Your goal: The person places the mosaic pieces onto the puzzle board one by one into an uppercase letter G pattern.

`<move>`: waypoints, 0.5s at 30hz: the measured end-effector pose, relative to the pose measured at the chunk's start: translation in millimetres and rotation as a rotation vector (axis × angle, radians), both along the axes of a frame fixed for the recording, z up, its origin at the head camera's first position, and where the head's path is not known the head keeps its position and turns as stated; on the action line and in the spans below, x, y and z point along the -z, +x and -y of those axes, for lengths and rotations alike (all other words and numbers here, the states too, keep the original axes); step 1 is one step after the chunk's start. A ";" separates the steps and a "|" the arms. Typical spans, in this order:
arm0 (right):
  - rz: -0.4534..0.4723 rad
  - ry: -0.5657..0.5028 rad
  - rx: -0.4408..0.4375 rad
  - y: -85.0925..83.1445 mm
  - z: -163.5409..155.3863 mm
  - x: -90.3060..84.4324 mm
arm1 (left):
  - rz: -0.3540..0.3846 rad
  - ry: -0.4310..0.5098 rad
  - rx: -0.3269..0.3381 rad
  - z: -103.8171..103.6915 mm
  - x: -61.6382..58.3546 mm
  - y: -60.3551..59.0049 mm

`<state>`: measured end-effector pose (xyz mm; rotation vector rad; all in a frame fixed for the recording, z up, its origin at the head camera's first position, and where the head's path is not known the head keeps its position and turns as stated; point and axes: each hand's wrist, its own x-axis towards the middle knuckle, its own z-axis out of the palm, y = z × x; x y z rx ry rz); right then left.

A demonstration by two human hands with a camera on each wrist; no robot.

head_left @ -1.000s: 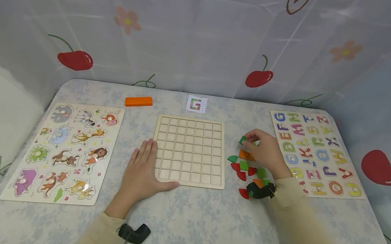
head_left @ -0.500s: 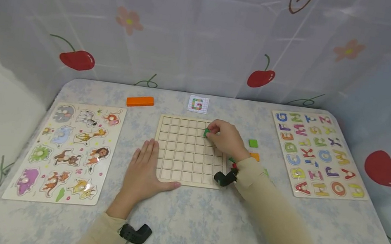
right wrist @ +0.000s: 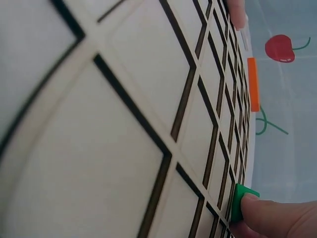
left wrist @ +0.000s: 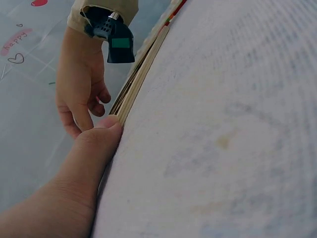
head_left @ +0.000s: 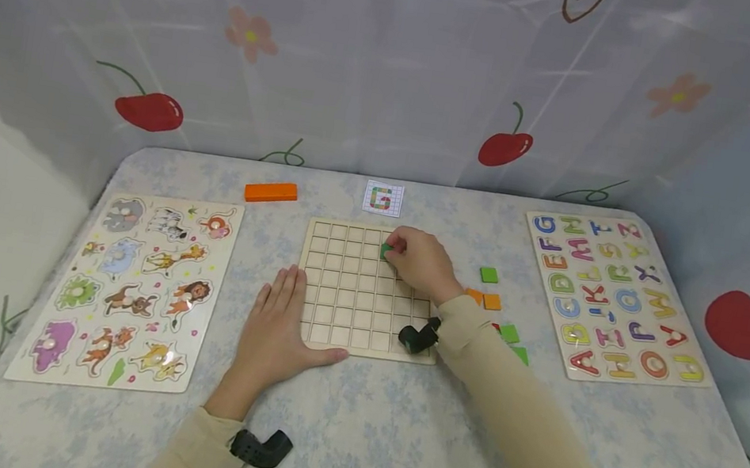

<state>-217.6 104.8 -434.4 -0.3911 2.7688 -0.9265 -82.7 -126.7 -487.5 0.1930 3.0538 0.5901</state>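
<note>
Green tile: pinched by right hand, over the far rows of grid board; seating unclear from where I stand; best squared up before release. Left hand: fingers straight, thumb spread, along board's near-left corner; light, steady pressure advisable.

Mid-frame, a wooden grid board lies on the tabletop, the left hand resting at its left edge, the right hand pinching a green piece at its upper part. Loose tiles lie rightward; an animal puzzle sits frame left, a letter puzzle frame right, an orange block and small card above.
</note>
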 end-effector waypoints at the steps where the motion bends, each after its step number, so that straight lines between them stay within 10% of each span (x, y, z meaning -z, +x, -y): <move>1: -0.003 0.003 0.000 -0.2 0.0 0.0 | -0.001 0.000 0.000 -0.5 0.1 -0.2; 15: -0.002 0.105 -0.088 10.6 -18.2 -7.7 | -0.012 0.013 -0.006 -1.8 -1.0 -0.8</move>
